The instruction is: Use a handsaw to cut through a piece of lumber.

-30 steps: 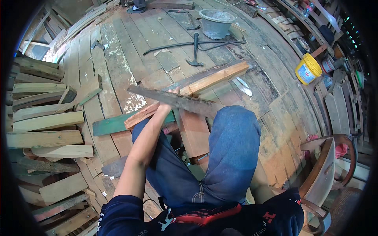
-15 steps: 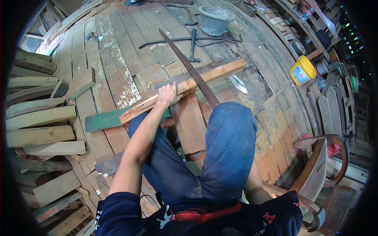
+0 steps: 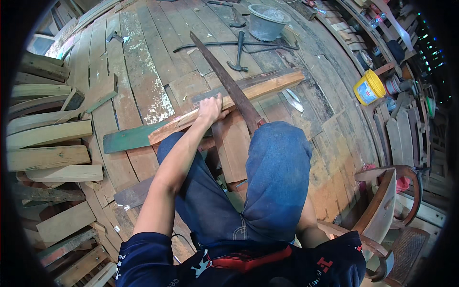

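A long piece of wooden timber [image 3: 270, 88] lies slantwise before my knees. Its near-left part is under my left hand [image 3: 209, 109], whose fingers are closed over it. Across the timber, just right of that hand, runs a dark handsaw [image 3: 224, 76], tip pointing away and to the left. A reddish bit of the saw's handle end shows beside my raised right knee. My right forearm passes down behind that knee, which hides my right hand. Under the timber are a green-painted board [image 3: 129, 138] and a wide brown board [image 3: 233, 148].
Beyond the saw lie a claw hammer [image 3: 238, 52], a long dark bar [image 3: 205, 46] and a grey bucket [image 3: 267, 24]. Stacked wood pieces [image 3: 50, 158] line the left side. At right are a yellow bucket [image 3: 368, 87] and a curved wooden chair frame [image 3: 382, 201].
The saw has slid forward across the timber, and a bit of its handle end now shows by the knee. My left hand keeps its hold. The whole view has shifted slightly.
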